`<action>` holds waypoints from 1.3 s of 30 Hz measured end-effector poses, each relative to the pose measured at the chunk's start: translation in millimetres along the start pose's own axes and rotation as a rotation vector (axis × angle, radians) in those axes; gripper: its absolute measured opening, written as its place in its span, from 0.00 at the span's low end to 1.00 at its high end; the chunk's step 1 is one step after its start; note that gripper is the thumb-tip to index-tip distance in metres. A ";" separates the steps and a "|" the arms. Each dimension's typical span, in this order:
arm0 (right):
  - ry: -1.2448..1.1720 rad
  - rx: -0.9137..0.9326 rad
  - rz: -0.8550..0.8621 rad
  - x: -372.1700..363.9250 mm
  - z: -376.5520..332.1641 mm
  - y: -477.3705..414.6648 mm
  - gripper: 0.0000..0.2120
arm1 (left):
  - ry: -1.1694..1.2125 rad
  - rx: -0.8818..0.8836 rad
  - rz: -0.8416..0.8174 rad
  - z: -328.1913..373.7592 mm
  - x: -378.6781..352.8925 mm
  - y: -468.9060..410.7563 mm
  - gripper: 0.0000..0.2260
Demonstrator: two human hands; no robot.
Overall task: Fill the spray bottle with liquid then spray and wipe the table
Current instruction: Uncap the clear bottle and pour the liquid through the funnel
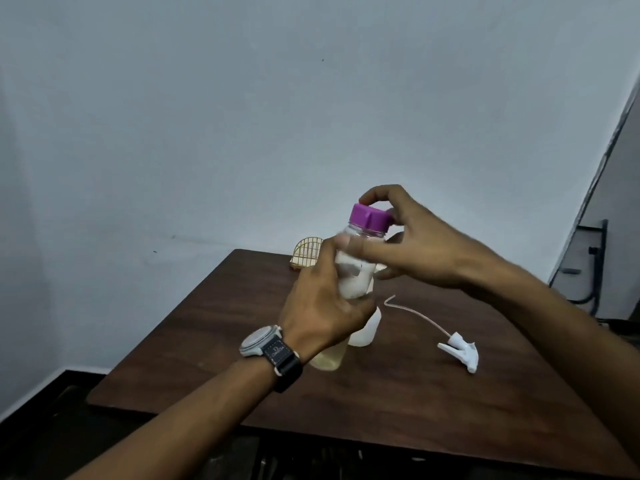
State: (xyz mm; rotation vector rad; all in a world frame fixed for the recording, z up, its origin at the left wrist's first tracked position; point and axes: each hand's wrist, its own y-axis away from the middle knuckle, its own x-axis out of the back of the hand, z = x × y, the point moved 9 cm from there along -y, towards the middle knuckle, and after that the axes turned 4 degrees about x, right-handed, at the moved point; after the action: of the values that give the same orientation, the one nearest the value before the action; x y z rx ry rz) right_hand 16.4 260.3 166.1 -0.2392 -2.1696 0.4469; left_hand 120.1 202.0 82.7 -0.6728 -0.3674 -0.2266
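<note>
Your left hand (pixel 322 306) grips the bottle (pixel 353 271); your right hand (pixel 426 244) pinches its cap (pixel 369 218). With the sprayer (pixel 460 351) off, filling, spraying and wiping remain.

forearms (pixel 194 414): bare | left wrist: watch (pixel 260 342), round grey case | strap (pixel 285 362): dark, pale lettering

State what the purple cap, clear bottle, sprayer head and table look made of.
Purple cap: likely plastic, matte, moulded flats. Clear bottle: see-through plastic, probably. Sprayer head: white plastic, smooth moulded shape. Table: wood or laminate, dark brown, faint grain, low sheen.
</note>
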 end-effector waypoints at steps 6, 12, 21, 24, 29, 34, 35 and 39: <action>0.398 -0.094 0.075 16.0 -5.2 -11.8 0.24 | -0.236 -0.036 0.110 -3.2 -0.3 11.2 0.33; 0.287 0.056 -0.120 -0.1 -7.4 -18.3 0.23 | -0.192 -0.046 0.106 -3.8 -0.7 16.1 0.33; -0.001 0.087 -0.376 -5.4 -13.9 -6.9 0.26 | 0.147 -0.028 0.038 -16.8 -7.1 19.6 0.47; 0.176 0.021 -0.230 2.0 -14.7 -12.1 0.27 | 0.179 -0.043 0.033 -15.8 -5.9 16.5 0.45; 0.277 0.045 -0.380 -6.1 -16.6 -12.9 0.12 | 0.118 -0.044 0.029 -19.5 -5.7 17.9 0.41; 0.332 -0.091 -0.352 0.3 -15.3 -14.1 0.28 | 0.076 -0.066 -0.005 -22.8 -9.2 23.3 0.42; 0.444 -0.101 -0.336 1.3 -14.8 -15.7 0.32 | 0.074 -0.072 -0.017 -23.1 -10.1 23.4 0.42; 0.430 0.015 -0.421 -3.3 -24.2 -13.6 0.15 | 0.062 -0.081 -0.023 -21.7 -10.1 22.2 0.42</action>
State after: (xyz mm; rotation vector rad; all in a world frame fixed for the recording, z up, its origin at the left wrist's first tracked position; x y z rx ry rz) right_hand 37.7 252.3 182.2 0.1242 -1.7306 0.1515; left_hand 123.7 205.8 50.5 -0.7395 -0.3080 -0.2847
